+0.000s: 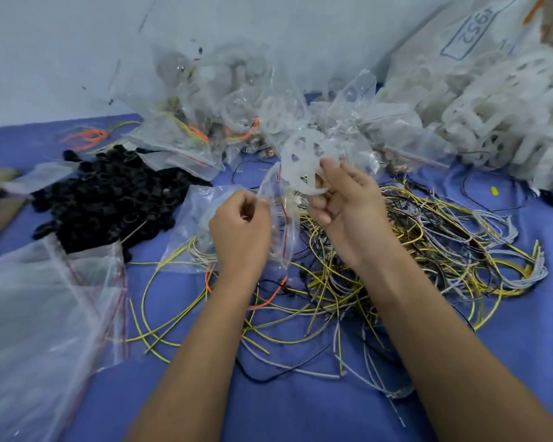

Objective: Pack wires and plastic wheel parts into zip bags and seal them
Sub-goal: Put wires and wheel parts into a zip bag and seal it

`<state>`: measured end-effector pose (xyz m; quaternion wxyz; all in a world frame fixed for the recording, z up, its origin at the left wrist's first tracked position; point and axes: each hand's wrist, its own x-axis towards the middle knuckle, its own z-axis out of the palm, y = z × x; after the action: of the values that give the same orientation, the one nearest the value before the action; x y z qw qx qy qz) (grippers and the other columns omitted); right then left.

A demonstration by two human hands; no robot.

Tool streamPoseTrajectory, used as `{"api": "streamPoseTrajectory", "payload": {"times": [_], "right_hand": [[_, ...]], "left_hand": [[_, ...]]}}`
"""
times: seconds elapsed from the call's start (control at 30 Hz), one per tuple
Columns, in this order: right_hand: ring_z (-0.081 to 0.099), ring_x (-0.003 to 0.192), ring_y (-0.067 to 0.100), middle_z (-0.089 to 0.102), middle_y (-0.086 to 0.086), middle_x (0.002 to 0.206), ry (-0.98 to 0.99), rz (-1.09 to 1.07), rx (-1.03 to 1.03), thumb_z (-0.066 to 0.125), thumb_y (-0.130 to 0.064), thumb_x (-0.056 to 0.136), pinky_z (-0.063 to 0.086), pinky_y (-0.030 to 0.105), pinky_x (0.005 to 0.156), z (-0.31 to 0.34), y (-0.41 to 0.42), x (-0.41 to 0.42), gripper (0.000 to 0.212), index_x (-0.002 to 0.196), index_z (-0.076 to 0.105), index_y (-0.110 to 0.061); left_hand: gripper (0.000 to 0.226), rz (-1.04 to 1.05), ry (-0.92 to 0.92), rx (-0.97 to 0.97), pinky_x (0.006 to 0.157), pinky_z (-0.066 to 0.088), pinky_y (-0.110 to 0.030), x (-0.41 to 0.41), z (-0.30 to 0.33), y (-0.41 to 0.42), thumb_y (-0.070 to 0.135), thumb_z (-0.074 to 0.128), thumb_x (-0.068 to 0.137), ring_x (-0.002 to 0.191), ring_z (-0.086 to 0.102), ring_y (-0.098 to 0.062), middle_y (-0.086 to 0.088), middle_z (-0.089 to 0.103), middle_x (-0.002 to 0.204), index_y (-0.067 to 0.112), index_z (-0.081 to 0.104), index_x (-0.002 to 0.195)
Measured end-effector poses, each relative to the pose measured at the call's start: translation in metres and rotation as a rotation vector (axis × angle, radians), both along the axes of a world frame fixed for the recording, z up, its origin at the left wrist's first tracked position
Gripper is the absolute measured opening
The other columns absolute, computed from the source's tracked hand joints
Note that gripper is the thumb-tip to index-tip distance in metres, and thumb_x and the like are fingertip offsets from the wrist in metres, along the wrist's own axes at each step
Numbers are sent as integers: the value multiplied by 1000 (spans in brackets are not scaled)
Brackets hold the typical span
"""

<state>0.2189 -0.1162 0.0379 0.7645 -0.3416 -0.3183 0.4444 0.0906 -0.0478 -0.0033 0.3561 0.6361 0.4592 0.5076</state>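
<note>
R hand point(339, 199) fingers pinch wheel point(304, 161) just up-right of zip bag point(276, 215) mouth; L hand point(240, 224) pinches bag lip.

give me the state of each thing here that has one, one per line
left hand: pinching the zip bag's edge
right hand: holding the wheel part
zip bag: mouth open, unsealed, held up
wheel part: at the bag's mouth, not yet fully in
packed bags: piled by the wall, filled; seals unclear
empty bags: lying flat in a stack
loose wires: tangled on the blue table
black parts: heaped, unbagged
</note>
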Motion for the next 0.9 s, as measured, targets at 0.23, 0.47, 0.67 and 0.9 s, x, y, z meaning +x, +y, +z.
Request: {"api": "streamPoseTrajectory", "payload": {"times": [0.23, 0.47, 0.67, 0.9], "right_hand": [[47, 50, 14, 59, 5, 66, -183, 89, -233, 55, -12, 103, 37, 21, 39, -14, 5, -10, 29, 76, 65, -7], [61, 44, 13, 73, 1, 65, -877, -349, -437, 75, -25, 89, 47, 26, 45, -28, 7, -9, 21, 97, 59, -14], [62, 51, 30, 70, 13, 70, -754, -147, -223, 66, -11, 95, 51, 48, 46, -24, 4, -24, 11, 88, 60, -3], [54, 68, 5, 61, -12, 69, -629, 240, -95, 39, 18, 98, 44, 27, 61, -18, -7, -27, 42, 80, 58, -15]], "left_hand": [[20, 110, -207, -26, 63, 54, -52, -6, 0, -1, 19, 59, 89, 63, 62, -37, -14, 63, 65, 12, 59, 71], [12, 157, -126, 267, 57, 51, -36, -4, 12, -13, 20, 70, 91, 59, 59, -14, 7, 61, 64, 16, 64, 81], [12, 105, 82, 582, 56, 44, -35, 3, 19, -29, 10, 73, 86, 59, 50, -17, 4, 55, 65, 10, 63, 80], [15, 95, 26, 648, 60, 36, -21, 13, 21, -48, 1, 76, 80, 62, 48, -15, -2, 56, 65, 6, 63, 77]]}}
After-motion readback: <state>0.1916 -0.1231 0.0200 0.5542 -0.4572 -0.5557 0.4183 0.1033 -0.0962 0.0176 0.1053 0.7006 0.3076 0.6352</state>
